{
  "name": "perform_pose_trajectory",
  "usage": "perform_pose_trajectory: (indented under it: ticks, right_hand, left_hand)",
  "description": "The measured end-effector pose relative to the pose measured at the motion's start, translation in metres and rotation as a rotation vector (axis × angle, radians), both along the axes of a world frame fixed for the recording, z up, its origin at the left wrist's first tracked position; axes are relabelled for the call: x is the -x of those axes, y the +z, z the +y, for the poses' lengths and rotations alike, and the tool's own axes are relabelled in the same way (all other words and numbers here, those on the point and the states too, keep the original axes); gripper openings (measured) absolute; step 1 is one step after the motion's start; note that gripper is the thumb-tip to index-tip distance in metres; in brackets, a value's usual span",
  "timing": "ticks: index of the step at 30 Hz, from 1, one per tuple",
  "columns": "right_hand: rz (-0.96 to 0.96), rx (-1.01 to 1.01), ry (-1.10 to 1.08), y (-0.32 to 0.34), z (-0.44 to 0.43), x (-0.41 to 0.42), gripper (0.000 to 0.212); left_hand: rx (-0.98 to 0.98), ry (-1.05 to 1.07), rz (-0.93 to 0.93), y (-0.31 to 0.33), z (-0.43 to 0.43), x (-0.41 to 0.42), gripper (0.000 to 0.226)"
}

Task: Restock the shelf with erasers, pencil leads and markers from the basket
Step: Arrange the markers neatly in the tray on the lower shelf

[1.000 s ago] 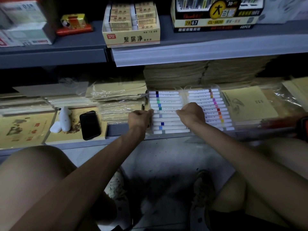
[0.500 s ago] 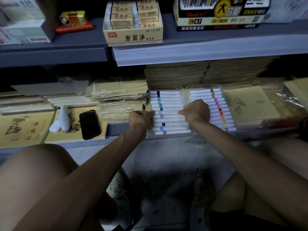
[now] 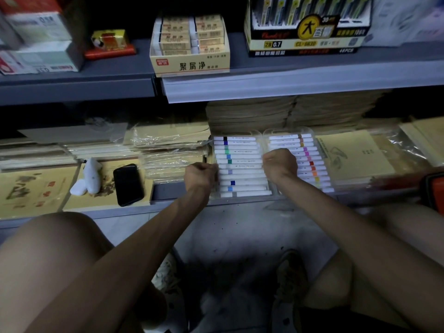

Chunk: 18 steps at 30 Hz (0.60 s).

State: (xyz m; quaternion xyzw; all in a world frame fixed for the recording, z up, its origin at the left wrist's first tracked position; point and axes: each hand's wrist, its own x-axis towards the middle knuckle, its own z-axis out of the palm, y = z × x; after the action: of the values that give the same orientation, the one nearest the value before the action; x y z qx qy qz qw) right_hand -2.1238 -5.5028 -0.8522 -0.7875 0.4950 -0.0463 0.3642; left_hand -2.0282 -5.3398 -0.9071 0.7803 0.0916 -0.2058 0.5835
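- The left marker case [image 3: 240, 164] is lying flat at the front of the lower shelf [image 3: 168, 188], and the markers inside are running side to side, stacked in a row from front to back
- The left hand [image 3: 200, 176] is curling into a fist against the left end of that case, fingers closed tight on its edge; the fingertips are hiding under the knuckles
- The right hand [image 3: 280, 164] is curling just as tightly at the right end of that case, over the seam where the right marker case [image 3: 310, 159] is touching it; which of the two edges it is gripping I cannot tell for sure, though the left case looks likelier
- So the case is sitting between the two hands, held by its short ends across the marker axis, both hands equally near; any push is going straight back, away from the person
- Behind the case a stack of brown paper is standing close, so little room is looking free there
- Above the case, on the upper shelf, the eraser box [image 3: 189, 66] and the pencil lead box [image 3: 305, 44] are sitting
- Well left of the case a phone [image 3: 128, 185] is lying on a yellow book
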Motion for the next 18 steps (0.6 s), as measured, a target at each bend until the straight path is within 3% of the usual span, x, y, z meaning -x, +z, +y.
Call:
perform_pose_trajectory:
  ticks: [9, 13, 18]
  right_hand:
    - [0.008, -0.115, 0.099, 0.004, 0.017, -0.007, 0.055]
    - [0.062, -0.029, 0.108, 0.003, 0.015, -0.009, 0.048]
    - [0.127, 0.043, 0.129, 0.0, 0.019, -0.012, 0.024]
  left_hand:
    - [-0.132, -0.078, -0.198, -0.005, -0.003, 0.003, 0.019]
    - [-0.143, -0.128, -0.221, -0.004, -0.001, -0.001, 0.015]
    - [-0.118, -0.14, -0.231, -0.007, -0.001, -0.001, 0.014]
